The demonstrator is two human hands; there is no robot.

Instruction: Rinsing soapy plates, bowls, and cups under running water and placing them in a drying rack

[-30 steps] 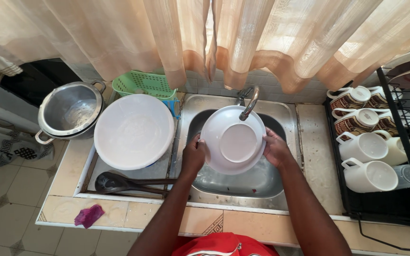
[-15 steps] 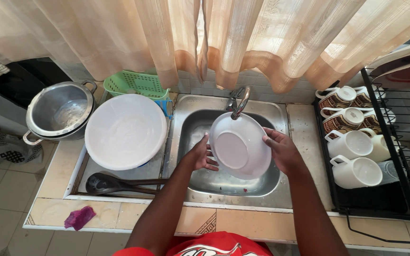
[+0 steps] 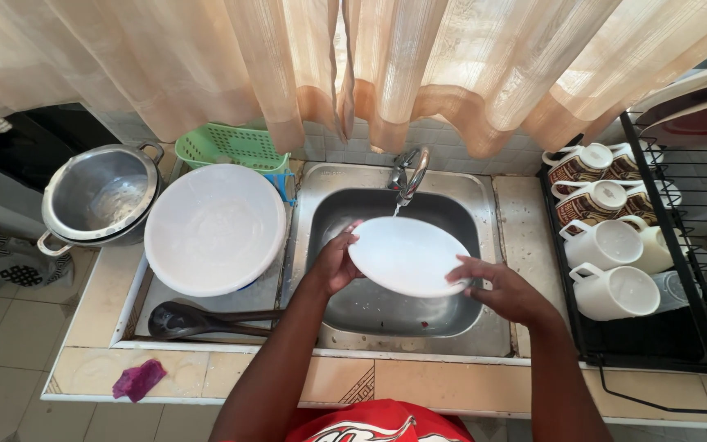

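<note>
Fingers of my left hand point(image 3: 339, 263) curl round left rim of white plate point(image 3: 407, 255); my right hand point(image 3: 507, 290) clamps its right rim, thumb on top. Plate held tilted over sink point(image 3: 484, 327), under tap point(image 3: 409, 173). Big white bowl point(image 3: 214, 229) on left drainboard, dark ladle point(image 3: 177, 319) along front edge. Mugs point(image 3: 611, 266) in rack at right edge.

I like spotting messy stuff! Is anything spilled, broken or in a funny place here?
Nothing broken or spilled. One oddity: a crumpled purple scrap lies alone at the tiled counter's front edge. Both hands, left hand and right hand, hold a white plate over the sink.
</note>
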